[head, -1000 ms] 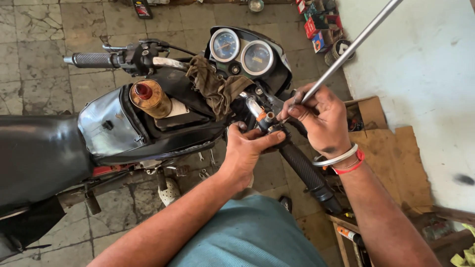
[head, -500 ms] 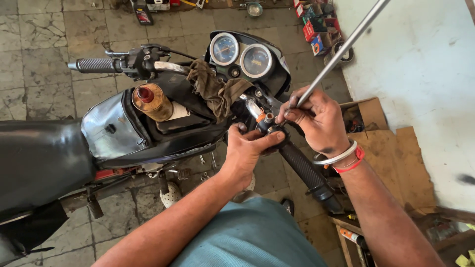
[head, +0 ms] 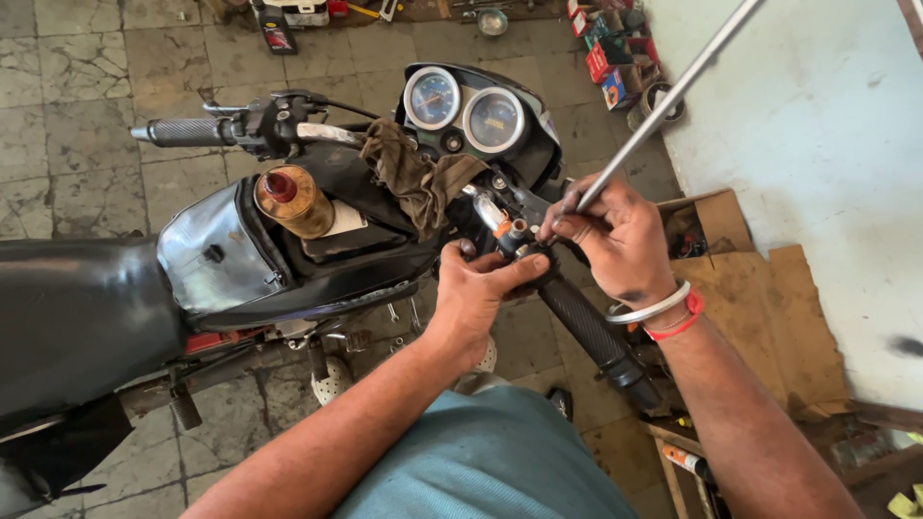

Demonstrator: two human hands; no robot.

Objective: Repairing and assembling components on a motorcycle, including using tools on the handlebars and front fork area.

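A black motorcycle [head: 87, 317] stands below me with twin round gauges [head: 463, 104] and a brown rag [head: 415, 178] draped over the handlebar clamp. My left hand [head: 481, 293] grips the right handlebar switch housing [head: 514, 240] just inboard of the black rubber grip [head: 586, 322]. My right hand [head: 620, 240], with a white bangle and red band at the wrist, holds a long thin metal rod [head: 663, 106] that slants up to the top right, its lower end at the housing.
A brass-coloured can with a red cap [head: 293, 200] sits on the tank. The left handlebar grip [head: 183, 132] points left. Boxes and small parts [head: 615, 53] lie by the white wall; flattened cardboard [head: 760, 298] covers the floor at right. An oil bottle [head: 275, 31] stands on the tiles.
The view has shifted slightly; the bike sits a little lower and to the right in frame. Both hands stay on the right handlebar housing with the rod at much the same angle.
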